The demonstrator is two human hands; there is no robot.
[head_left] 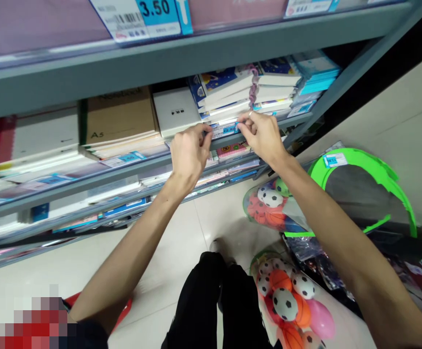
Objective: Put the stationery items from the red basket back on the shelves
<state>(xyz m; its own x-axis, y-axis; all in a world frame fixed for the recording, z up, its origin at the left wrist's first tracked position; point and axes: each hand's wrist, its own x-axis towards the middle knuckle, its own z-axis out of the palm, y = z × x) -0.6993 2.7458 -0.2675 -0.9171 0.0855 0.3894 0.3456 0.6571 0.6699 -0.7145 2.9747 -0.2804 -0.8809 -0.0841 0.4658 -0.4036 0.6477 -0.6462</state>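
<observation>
A small white-and-blue price tag [229, 129] sits along the front edge of a grey shelf [229, 140]. My left hand [190, 151] is closed in a pinch at the tag's left end. At its right end, the thumb and bent fingers of my right hand [264, 136] pinch the blue part. Directly behind the tag are stacked notebooks [225, 85] with dark blue space covers. A white notebook [176, 110] lies just beyond my left hand, and a brown A5 notebook [120, 116] is further left. My fingers partly hide both tag ends.
Above, another shelf [196, 51] carries larger price tags. Light-blue booklets [316, 72] are stacked at the right end. On the floor at the right are net bags of toy balls [285, 303] and a bright green curved frame [364, 160]. A red object [123, 312] shows beneath my left arm.
</observation>
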